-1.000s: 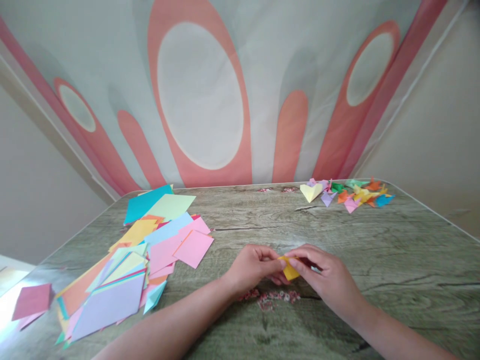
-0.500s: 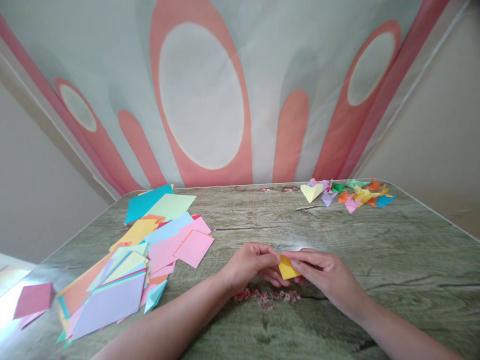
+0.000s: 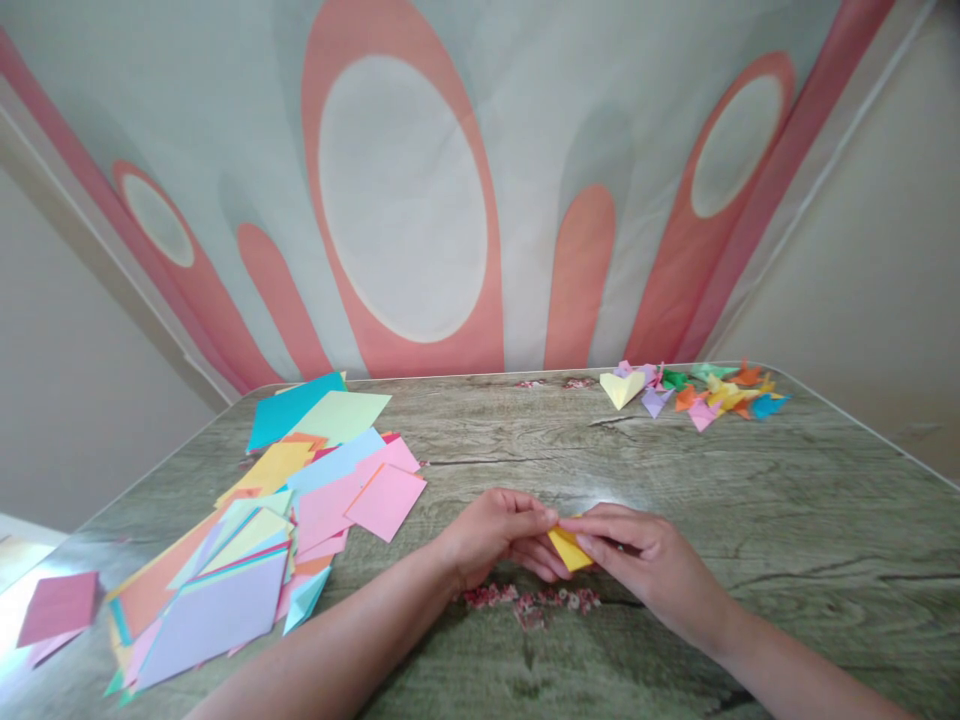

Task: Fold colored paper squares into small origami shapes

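A small folded piece of yellow paper (image 3: 570, 550) is held just above the table, between both hands. My left hand (image 3: 510, 535) pinches its left edge between thumb and fingers, the other fingers curled beneath. From the other side, my right hand (image 3: 637, 555) grips the upper right part, with its thumb and index finger on a fold. The fingers cover parts of the paper's edges, so its full shape is hidden.
Loose coloured paper sheets (image 3: 217, 610) spread over the table's left side. Several small folded paper figures (image 3: 720, 392) lie at the back right, beside a pale yellow paper heart (image 3: 622, 388). Two dark pink squares (image 3: 58, 610) rest at the far left edge of the wood-patterned table (image 3: 480, 430).
The yellow paper has tilted and shows a narrower face with a fold along its top. Both hands have shifted slightly left and down in view while keeping hold of it.
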`<state>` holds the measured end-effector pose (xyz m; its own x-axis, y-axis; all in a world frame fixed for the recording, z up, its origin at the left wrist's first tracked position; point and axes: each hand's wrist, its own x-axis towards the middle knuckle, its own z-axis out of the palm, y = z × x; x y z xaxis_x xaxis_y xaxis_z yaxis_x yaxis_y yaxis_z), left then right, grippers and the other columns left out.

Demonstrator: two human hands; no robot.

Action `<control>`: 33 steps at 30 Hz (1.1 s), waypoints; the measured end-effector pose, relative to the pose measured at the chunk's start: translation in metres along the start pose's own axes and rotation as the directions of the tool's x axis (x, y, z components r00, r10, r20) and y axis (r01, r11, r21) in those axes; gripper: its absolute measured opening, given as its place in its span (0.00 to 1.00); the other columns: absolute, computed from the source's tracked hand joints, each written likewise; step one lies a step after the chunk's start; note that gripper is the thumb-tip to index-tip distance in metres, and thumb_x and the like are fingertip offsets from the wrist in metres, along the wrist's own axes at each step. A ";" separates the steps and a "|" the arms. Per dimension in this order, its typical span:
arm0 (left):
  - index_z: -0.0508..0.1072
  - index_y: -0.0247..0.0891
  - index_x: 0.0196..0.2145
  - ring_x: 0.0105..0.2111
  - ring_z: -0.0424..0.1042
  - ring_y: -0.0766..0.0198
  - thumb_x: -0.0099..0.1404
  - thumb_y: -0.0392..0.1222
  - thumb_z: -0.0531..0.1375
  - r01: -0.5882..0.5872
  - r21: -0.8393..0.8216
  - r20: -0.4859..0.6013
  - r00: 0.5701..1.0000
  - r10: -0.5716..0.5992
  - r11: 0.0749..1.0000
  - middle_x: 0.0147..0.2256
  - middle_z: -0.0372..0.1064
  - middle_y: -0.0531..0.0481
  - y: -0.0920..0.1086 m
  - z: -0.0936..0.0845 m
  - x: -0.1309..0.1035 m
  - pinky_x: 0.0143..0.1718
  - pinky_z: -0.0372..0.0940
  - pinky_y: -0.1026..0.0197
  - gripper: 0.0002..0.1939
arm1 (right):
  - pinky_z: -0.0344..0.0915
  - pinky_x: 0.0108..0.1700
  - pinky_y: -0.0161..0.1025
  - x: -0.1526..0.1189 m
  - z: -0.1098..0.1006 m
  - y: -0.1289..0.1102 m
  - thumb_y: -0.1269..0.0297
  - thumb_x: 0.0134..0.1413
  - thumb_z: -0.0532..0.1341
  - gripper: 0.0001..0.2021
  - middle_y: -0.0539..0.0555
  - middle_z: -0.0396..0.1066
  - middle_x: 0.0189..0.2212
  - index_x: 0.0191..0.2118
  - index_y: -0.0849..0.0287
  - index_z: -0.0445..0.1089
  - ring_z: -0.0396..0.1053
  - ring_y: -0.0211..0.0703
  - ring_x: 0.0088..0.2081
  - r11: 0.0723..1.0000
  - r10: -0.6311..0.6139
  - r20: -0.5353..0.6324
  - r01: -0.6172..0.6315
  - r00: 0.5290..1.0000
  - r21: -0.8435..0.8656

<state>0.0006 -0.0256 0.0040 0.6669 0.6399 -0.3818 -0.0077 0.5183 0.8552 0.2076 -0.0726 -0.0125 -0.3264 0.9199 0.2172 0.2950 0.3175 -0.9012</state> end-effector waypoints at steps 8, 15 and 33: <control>0.72 0.29 0.32 0.28 0.77 0.59 0.58 0.55 0.64 0.124 0.085 0.075 0.989 -0.130 0.989 0.30 0.77 0.37 0.006 0.002 -0.003 0.31 0.70 0.61 0.21 | 0.67 0.41 0.36 0.001 0.003 0.004 0.64 0.60 0.59 0.09 0.51 0.75 0.35 0.40 0.52 0.77 0.72 0.41 0.37 0.998 0.051 -0.015 -0.050 0.999 0.031; 0.71 0.31 0.34 0.29 0.77 0.59 0.58 0.51 0.65 0.150 0.062 0.112 0.981 -0.156 0.987 0.31 0.77 0.39 0.000 -0.008 -0.001 0.34 0.69 0.58 0.18 | 0.65 0.40 0.36 0.002 0.001 0.000 0.65 0.62 0.56 0.10 0.51 0.73 0.34 0.39 0.54 0.75 0.71 0.40 0.37 1.000 0.022 0.052 -0.021 0.998 -0.015; 0.69 0.34 0.31 0.28 0.76 0.62 0.55 0.56 0.64 0.059 0.232 -0.055 0.997 -0.048 0.971 0.28 0.76 0.45 -0.004 0.007 -0.001 0.33 0.69 0.60 0.20 | 0.64 0.30 0.32 0.002 0.007 -0.001 0.51 0.59 0.57 0.16 0.49 0.70 0.25 0.31 0.59 0.68 0.67 0.37 0.27 0.943 0.305 0.090 -0.314 0.948 0.114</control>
<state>0.0055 -0.0322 0.0034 0.6246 0.6446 -0.4409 0.2049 0.4096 0.8890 0.2007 -0.0730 -0.0143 -0.3002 0.9483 -0.1027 0.2783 -0.0160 -0.9604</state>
